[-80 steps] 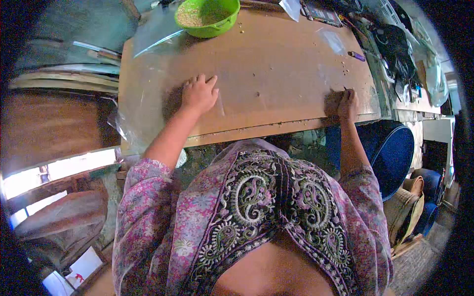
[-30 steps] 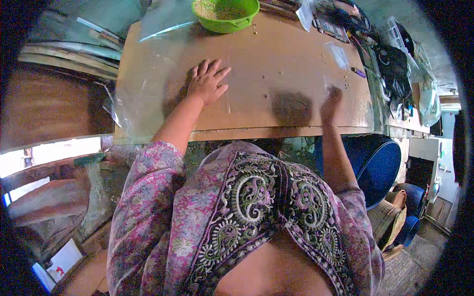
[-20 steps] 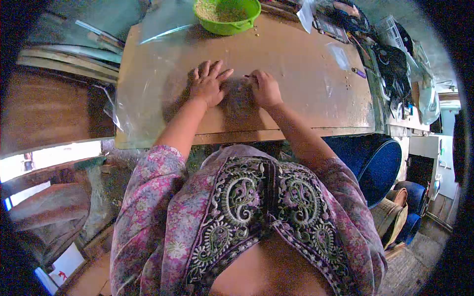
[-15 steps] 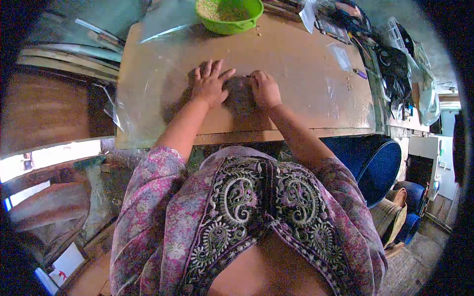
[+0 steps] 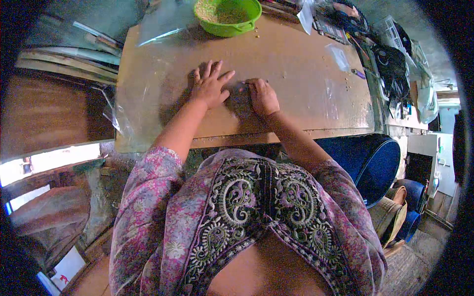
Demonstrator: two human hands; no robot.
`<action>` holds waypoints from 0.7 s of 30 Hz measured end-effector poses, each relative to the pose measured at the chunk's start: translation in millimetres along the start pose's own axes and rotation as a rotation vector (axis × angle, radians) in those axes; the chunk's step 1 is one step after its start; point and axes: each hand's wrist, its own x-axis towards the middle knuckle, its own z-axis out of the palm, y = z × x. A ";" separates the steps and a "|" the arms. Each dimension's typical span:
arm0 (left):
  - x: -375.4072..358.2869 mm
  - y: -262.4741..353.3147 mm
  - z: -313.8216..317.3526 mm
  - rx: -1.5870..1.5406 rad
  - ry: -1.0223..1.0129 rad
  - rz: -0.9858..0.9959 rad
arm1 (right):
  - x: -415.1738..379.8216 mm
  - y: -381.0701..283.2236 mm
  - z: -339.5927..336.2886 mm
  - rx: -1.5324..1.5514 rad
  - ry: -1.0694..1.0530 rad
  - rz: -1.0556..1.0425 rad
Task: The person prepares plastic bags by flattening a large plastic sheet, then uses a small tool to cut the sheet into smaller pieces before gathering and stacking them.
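Observation:
My left hand (image 5: 209, 88) lies flat with spread fingers on the brown board tabletop (image 5: 301, 64). To its right, my right hand (image 5: 263, 95) is closed in a pinch, thumb and fingertips pointing left, just above or touching the surface. What the pinch holds, if anything, is too small and blurred to make out. Shadow darkens the board between both hands, with a faint pinkish spot near the right fingertips. Beyond the hands, toward the table's far edge, stands a green plastic basin (image 5: 228, 27) with pale yellowish grains (image 5: 217, 11) in it.
Clear plastic (image 5: 163, 32) lies at the far left of the board. To the right are a small clear bag (image 5: 338, 57), a purple lighter-like item (image 5: 358, 74) and several scattered grains. Dark bags (image 5: 392, 69) line the right side. A blue rounded container (image 5: 377, 165) stands below the table's right front.
My right hand has shifted slightly toward me, its fingers now drawn into a clearer pinch. My left hand stays spread in about the same place. The view has tilted slightly.

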 end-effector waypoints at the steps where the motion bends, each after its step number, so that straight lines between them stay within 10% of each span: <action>1: 0.3 -0.4 1.4 0.000 0.000 0.000 | 1.3 -5.2 -4.6 -0.016 -0.015 0.025; 21: 0.0 0.1 -1.2 0.002 0.008 0.003 | 22.5 -4.5 9.7 -0.297 -0.032 -0.111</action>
